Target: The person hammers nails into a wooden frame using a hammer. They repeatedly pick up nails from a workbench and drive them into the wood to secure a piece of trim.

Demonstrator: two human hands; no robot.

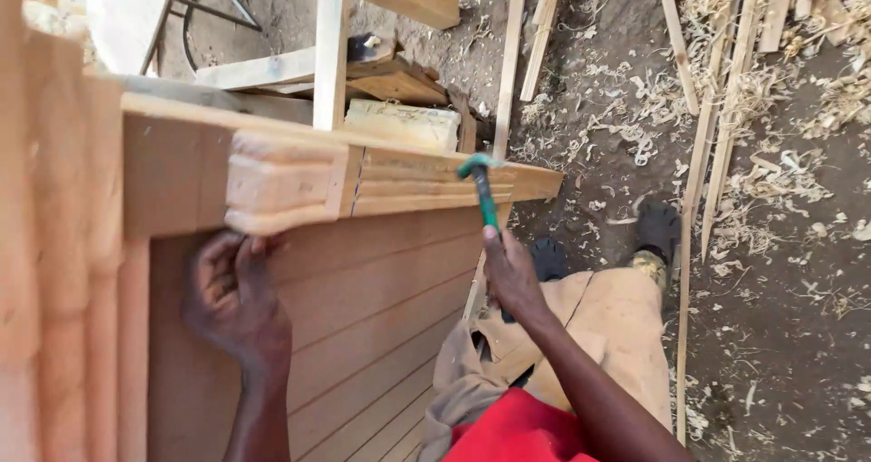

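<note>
My right hand (pixel 511 274) grips a green-handled hammer (pixel 484 192), whose head is up against the top moulding (pixel 426 182) of a wooden cabinet. My left hand (pixel 231 291) is curled under the lower edge of a profiled cornice piece (pixel 281 183) at the cabinet's corner, fingers pressed against it. Below both hands runs the cabinet's panelled side (pixel 372 326) with grooved boards.
A wooden block (pixel 404 123) and planks (pixel 331 49) lie on top of the cabinet. Wood strips (pixel 699 162) and shavings (pixel 771 181) litter the dirt floor at the right. My feet in dark shoes (pixel 657 226) stand beside the cabinet. More timber (pixel 54 244) rises at the left.
</note>
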